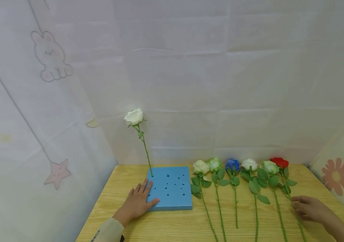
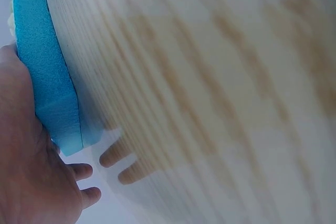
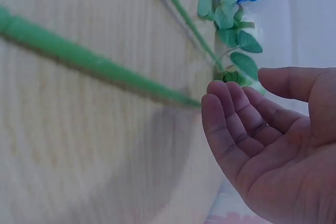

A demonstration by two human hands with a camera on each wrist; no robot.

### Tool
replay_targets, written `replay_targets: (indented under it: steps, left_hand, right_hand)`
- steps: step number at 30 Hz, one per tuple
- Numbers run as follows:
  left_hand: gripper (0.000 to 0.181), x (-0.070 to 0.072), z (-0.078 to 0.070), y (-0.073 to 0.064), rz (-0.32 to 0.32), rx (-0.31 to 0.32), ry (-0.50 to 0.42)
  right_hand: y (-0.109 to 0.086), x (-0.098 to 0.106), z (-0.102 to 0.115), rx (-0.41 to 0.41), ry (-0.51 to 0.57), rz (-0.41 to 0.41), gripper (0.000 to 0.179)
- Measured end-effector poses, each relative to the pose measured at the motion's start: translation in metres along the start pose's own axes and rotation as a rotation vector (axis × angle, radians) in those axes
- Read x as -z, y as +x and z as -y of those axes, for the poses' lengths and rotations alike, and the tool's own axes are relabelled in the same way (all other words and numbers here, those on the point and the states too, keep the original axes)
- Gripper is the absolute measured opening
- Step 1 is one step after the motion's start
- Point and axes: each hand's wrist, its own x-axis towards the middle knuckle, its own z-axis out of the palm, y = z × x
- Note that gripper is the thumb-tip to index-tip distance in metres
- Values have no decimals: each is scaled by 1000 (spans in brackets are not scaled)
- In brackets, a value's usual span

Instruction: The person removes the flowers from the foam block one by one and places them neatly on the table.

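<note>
My left hand (image 1: 136,203) rests on the left side of a blue foam block (image 1: 176,201) dotted with holes, fingers spread. A long-stemmed white rose (image 1: 134,117) stands in the block's far left hole, leaning left. At the right, my right hand (image 1: 311,210) is beside the stem of a red rose (image 1: 279,162) that lies on the table. In the right wrist view its fingers (image 3: 236,114) are loosely bent near a green stem (image 3: 94,64), the thumb apart from them. Whether a fingertip touches the stem I cannot tell.
Between block and right hand lie a cream rose (image 1: 201,167), a green-white rose (image 1: 215,164), a blue rose (image 1: 232,165), a white rose (image 1: 249,164) and a pale green rose (image 1: 270,167), stems toward me. A pale cloth (image 1: 175,84) hangs behind the wooden table (image 1: 172,228).
</note>
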Motion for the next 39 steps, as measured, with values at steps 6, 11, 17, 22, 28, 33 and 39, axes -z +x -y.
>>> replay_targets:
  steps: [6, 11, 17, 22, 28, 33, 39]
  left_hand:
    - [93, -4, 3, 1, -4, 5, 9]
    - [93, -4, 2, 1, -1, 8, 21]
    - [95, -7, 5, 2, 4, 2, 35]
    - [94, -7, 6, 1, -11, -9, 22]
    - [95, -8, 8, 3, 3, 7, 33]
    - [97, -8, 8, 4, 11, 21, 45]
    - [94, -5, 4, 2, 13, 5, 18]
  right_hand:
    - [11, -9, 24, 46, 12, -6, 62]
    - [19, -19, 47, 91, 1, 0, 64]
    - [26, -35, 73, 173, -2, 11, 68]
    - [32, -52, 94, 232, 6, -8, 67]
    - [38, -69, 122, 281, 2, -3, 68]
    - [47, -82, 142, 320, 16, 7, 67]
    - [58, -95, 164, 375, 20, 44, 63]
